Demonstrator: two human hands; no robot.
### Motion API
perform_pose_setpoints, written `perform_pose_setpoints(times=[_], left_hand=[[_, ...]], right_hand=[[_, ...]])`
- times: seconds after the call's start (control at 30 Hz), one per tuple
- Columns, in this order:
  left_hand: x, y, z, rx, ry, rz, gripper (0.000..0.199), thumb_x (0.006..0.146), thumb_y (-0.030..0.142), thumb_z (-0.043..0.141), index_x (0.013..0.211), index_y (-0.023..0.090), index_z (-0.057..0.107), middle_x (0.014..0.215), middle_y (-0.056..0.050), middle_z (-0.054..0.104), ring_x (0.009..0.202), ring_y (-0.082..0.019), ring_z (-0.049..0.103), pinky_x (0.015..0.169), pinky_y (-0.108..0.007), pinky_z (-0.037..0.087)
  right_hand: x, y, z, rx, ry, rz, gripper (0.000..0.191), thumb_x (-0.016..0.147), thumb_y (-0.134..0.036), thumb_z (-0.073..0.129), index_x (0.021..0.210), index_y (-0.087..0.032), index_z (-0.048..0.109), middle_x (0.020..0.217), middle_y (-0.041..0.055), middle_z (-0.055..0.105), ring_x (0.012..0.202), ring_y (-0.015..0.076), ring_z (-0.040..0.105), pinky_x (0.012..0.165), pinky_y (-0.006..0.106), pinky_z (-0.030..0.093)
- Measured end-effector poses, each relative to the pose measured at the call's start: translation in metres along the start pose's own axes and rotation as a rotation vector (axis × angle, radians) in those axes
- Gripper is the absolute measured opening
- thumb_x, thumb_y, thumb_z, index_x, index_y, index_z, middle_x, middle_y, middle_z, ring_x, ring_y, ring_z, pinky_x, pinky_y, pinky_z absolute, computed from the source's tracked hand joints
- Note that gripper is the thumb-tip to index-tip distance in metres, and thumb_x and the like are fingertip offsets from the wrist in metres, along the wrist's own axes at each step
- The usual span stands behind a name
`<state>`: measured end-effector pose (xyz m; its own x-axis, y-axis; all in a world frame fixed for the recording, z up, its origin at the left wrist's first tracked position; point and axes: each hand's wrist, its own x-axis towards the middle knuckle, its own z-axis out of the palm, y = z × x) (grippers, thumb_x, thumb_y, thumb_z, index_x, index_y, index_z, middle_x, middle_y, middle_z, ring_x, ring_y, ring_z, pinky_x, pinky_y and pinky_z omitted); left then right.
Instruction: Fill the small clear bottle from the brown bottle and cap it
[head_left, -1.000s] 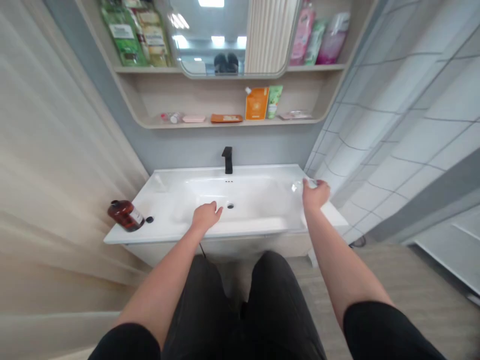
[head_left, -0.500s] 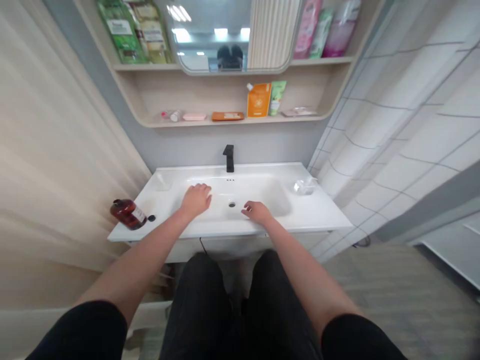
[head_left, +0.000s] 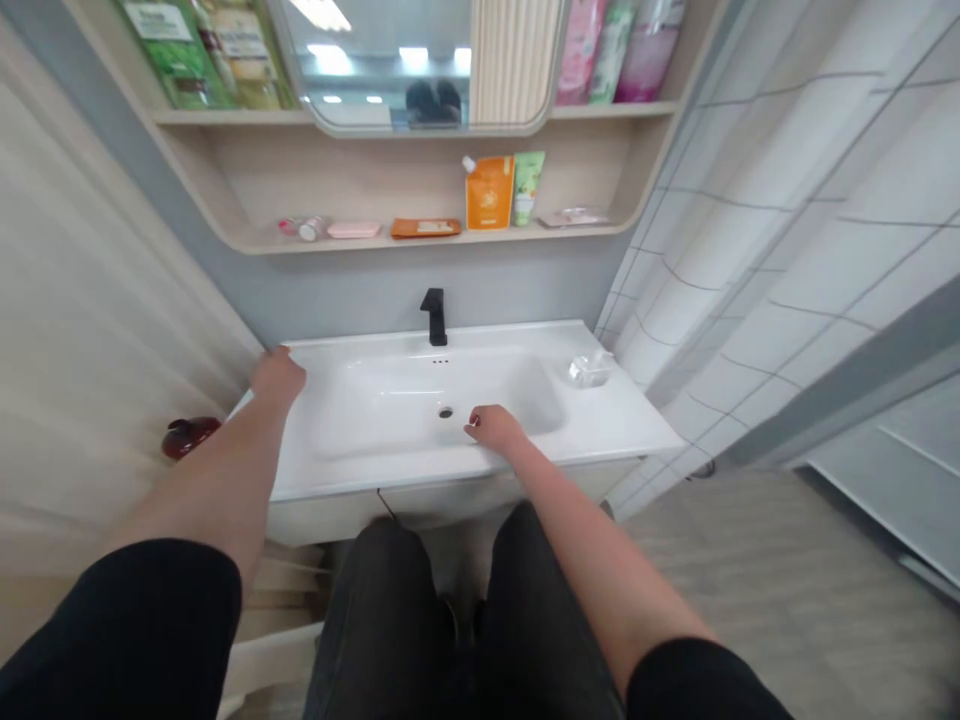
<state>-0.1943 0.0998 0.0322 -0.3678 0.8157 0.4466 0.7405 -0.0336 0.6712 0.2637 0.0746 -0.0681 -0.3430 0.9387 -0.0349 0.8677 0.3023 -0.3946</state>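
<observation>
My left hand [head_left: 279, 375] is at the back left corner of the white washbasin [head_left: 360, 470]. Its fingers look closed, and what they hold, if anything, is hidden. Below that forearm, a dark red-brown bottle [head_left: 187, 436] is partly covered by the arm. Over the front right of the basin hovers my right hand [head_left: 496, 428], loosely curled, a small gap between thumb and fingers and nothing visible in it. Just left of it is the drain [head_left: 445, 412]. A black faucet [head_left: 435, 316] stands at the basin's back edge.
On the counter's right lies a clear, shiny item [head_left: 589, 370]. An orange pouch [head_left: 490, 194], a green tube [head_left: 528, 188], a pink bar-shaped item [head_left: 354, 230] and an orange packet [head_left: 425, 228] are on the lower shelf. The mirror [head_left: 390, 60] hangs above. A tiled wall [head_left: 720, 290] bounds the right.
My left hand has moved left, from over the basin to its back left corner, where a clear item stood. My right hand stays over the basin, more curled. The view has shifted.
</observation>
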Motion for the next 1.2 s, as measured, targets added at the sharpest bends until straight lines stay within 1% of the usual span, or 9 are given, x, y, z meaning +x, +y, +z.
perform_pose_setpoints(times=[0.1, 0.2, 0.4, 0.5, 0.6, 0.7, 0.8, 1.0, 1.2], left_hand=[[-0.006, 0.002, 0.005, 0.085, 0.123, -0.072, 0.025, 0.086, 0.037, 0.072, 0.099, 0.015, 0.074, 0.097, -0.021, 0.071, 0.109, -0.040, 0.067, 0.100, -0.058, 0.047], [-0.025, 0.013, 0.021, 0.085, 0.161, 0.019, 0.024, 0.091, 0.031, 0.069, 0.109, 0.015, 0.073, 0.103, -0.017, 0.070, 0.110, -0.036, 0.067, 0.106, -0.056, 0.048], [-0.111, 0.044, 0.086, -0.068, 0.055, 0.113, 0.036, 0.097, 0.031, 0.066, 0.130, 0.017, 0.068, 0.112, -0.009, 0.072, 0.089, -0.023, 0.067, 0.092, -0.040, 0.056], [-0.151, 0.061, 0.114, -0.264, -0.103, 0.108, 0.032, 0.097, 0.035, 0.069, 0.125, 0.020, 0.069, 0.099, -0.005, 0.073, 0.082, -0.020, 0.067, 0.084, -0.035, 0.056], [-0.172, 0.078, 0.135, -0.360, -0.186, 0.095, 0.029, 0.095, 0.032, 0.071, 0.121, 0.020, 0.069, 0.098, -0.004, 0.073, 0.080, -0.019, 0.068, 0.083, -0.034, 0.055], [-0.180, 0.088, 0.149, -0.409, -0.218, 0.072, 0.026, 0.090, 0.025, 0.073, 0.115, 0.020, 0.070, 0.103, -0.005, 0.075, 0.080, -0.019, 0.067, 0.083, -0.034, 0.055], [-0.182, 0.091, 0.159, -0.485, -0.255, 0.071, 0.027, 0.086, 0.022, 0.075, 0.113, 0.021, 0.071, 0.110, -0.007, 0.076, 0.082, -0.018, 0.068, 0.084, -0.035, 0.056], [-0.180, 0.093, 0.158, -0.650, -0.437, -0.127, 0.024, 0.083, 0.031, 0.077, 0.103, 0.020, 0.070, 0.081, -0.001, 0.073, 0.068, -0.017, 0.067, 0.074, -0.033, 0.055], [-0.179, 0.098, 0.154, -0.584, -0.499, -0.169, 0.028, 0.079, 0.039, 0.082, 0.097, 0.021, 0.071, 0.069, 0.001, 0.070, 0.063, -0.018, 0.067, 0.069, -0.031, 0.052]], right_hand=[[-0.001, 0.000, -0.001, 0.022, 0.009, 0.008, 0.025, 0.097, -0.035, 0.072, 0.114, -0.022, 0.085, 0.110, 0.0105, 0.085, 0.104, 0.0258, 0.076, 0.088, 0.030, 0.053], [0.000, 0.000, 0.000, 0.050, 0.015, 0.009, 0.023, 0.096, -0.034, 0.073, 0.111, -0.022, 0.085, 0.108, 0.0097, 0.085, 0.102, 0.0261, 0.076, 0.085, 0.030, 0.052], [0.002, 0.001, 0.002, 0.125, 0.039, -0.037, 0.024, 0.096, -0.042, 0.078, 0.110, -0.023, 0.084, 0.099, 0.0082, 0.084, 0.096, 0.0267, 0.077, 0.085, 0.032, 0.053], [-0.001, 0.004, 0.003, 0.227, 0.034, -0.109, 0.041, 0.093, -0.047, 0.083, 0.128, -0.025, 0.078, 0.102, 0.0053, 0.084, 0.085, 0.0237, 0.076, 0.084, 0.033, 0.054], [-0.006, 0.008, 0.006, 0.317, 0.073, -0.209, 0.081, 0.084, -0.048, 0.092, 0.156, -0.029, 0.059, 0.127, 0.0067, 0.079, 0.083, 0.0201, 0.074, 0.086, 0.034, 0.057], [-0.009, 0.011, 0.007, 0.380, 0.108, -0.284, 0.107, 0.078, -0.048, 0.096, 0.168, -0.030, 0.043, 0.151, 0.0119, 0.067, 0.089, 0.0199, 0.073, 0.091, 0.037, 0.060], [-0.004, 0.008, 0.006, 0.433, 0.102, -0.299, 0.105, 0.076, -0.043, 0.096, 0.166, -0.028, 0.045, 0.160, 0.0152, 0.059, 0.095, 0.0209, 0.073, 0.095, 0.039, 0.061], [0.013, -0.011, 0.013, 0.534, 0.011, -0.175, 0.088, 0.065, -0.030, 0.102, 0.144, -0.027, 0.062, 0.128, 0.0089, 0.075, 0.095, 0.0224, 0.075, 0.092, 0.038, 0.061], [0.010, -0.013, 0.030, 0.497, 0.126, -0.128, 0.069, 0.065, -0.035, 0.100, 0.125, -0.026, 0.067, 0.117, 0.0045, 0.076, 0.092, 0.0220, 0.073, 0.090, 0.037, 0.058]])
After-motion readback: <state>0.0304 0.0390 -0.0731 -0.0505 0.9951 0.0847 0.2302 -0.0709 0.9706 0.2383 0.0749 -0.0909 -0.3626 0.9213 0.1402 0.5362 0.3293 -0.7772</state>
